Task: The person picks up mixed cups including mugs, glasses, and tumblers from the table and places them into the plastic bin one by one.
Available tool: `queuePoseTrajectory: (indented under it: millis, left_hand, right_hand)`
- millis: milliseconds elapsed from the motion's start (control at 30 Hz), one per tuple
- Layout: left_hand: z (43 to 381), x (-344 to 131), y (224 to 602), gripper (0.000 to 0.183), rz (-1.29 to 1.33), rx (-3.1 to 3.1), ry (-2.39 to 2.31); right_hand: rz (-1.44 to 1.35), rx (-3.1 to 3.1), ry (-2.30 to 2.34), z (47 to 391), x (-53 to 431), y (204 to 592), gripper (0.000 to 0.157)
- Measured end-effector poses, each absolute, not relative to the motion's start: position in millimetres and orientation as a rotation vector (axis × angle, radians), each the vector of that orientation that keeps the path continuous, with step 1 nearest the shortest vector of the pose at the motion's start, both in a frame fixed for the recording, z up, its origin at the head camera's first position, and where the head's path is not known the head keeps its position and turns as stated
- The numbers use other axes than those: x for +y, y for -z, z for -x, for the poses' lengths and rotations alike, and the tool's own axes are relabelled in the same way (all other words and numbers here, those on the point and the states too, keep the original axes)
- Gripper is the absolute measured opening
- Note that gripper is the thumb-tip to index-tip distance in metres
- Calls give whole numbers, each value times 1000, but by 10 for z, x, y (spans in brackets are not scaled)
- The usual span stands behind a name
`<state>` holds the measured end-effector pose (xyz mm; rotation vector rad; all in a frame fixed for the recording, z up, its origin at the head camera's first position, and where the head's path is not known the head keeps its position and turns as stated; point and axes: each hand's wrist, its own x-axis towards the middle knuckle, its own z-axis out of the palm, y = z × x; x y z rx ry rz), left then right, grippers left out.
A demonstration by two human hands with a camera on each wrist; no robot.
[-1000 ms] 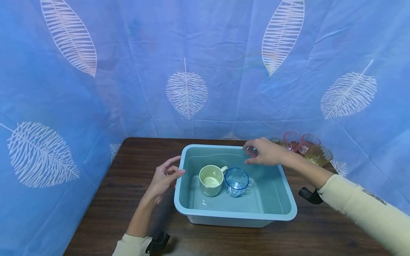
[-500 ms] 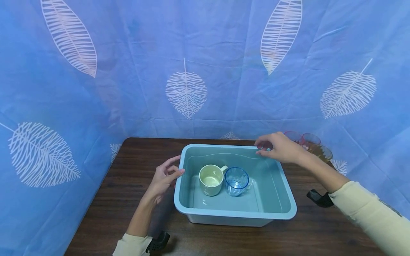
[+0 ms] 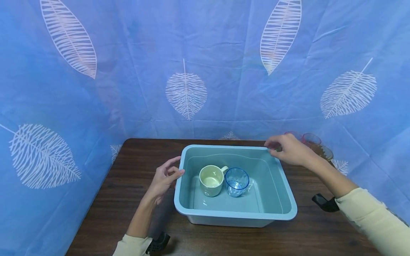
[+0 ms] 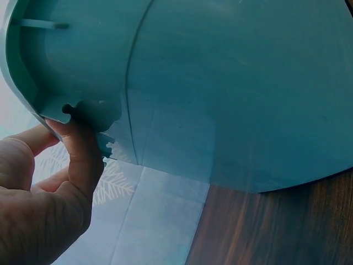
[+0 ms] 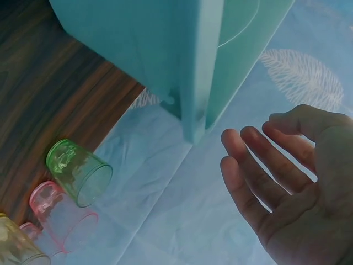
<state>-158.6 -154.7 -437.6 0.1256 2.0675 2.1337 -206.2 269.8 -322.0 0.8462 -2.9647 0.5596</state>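
A light blue plastic basin (image 3: 237, 215) stands on a dark wooden table. Inside it, a pale green mug (image 3: 209, 192) with its handle to the upper right sits upright beside a clear blue cup (image 3: 236, 182). My left hand (image 3: 161, 180) pinches the basin's left rim, thumb on top and a finger underneath, as the left wrist view also shows. At the far right corner of the basin hovers my right hand (image 3: 290, 149), its fingers loosely bent and holding nothing. The right wrist view has that hand apart from the rim.
Several tinted tumblers stand at the table's back right, among them a green tumbler (image 5: 83, 172), a pink tumbler (image 5: 62, 215) and a yellow tumbler (image 5: 19, 243). Behind the table (image 3: 147, 153) hangs a blue curtain (image 3: 224, 92) with white leaf prints.
My right hand has moved right along the basin's back rim to the corner, now covering part of the tumblers. My left hand, the basin, mug and blue cup have stayed in place.
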Motion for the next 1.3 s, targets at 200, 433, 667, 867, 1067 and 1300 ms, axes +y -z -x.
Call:
queuePoseTrajectory:
  millis: [200,433,667,867,1067,1300]
  left_hand:
    - [1575,-1555,4392,58,-134,2062,-2145]
    - [1567,-1562,4402,58,-120,2074,-2138]
    - [1563,-1565,4410,58,-119,2074,-2136]
    - [1567,-1563,4415,58,-121,2064,-2134]
    - [1585,-1542,4400,57,-112,2064,-2145]
    - [1587,-1538,4374,58,-118,2051,-2157]
  right_hand:
    - [-797,-2947,-537,2072,2808,3269,22]
    - [-745,-2918,-512,2042,2931,3349,23]
    - [-683,-2960,-490,2028,3019,3390,26]
    - [-688,-2975,-495,2033,3092,3463,36]
    - [-713,-2960,-453,2061,3177,3529,43]
    - [-745,-2867,-356,2099,3266,3610,44]
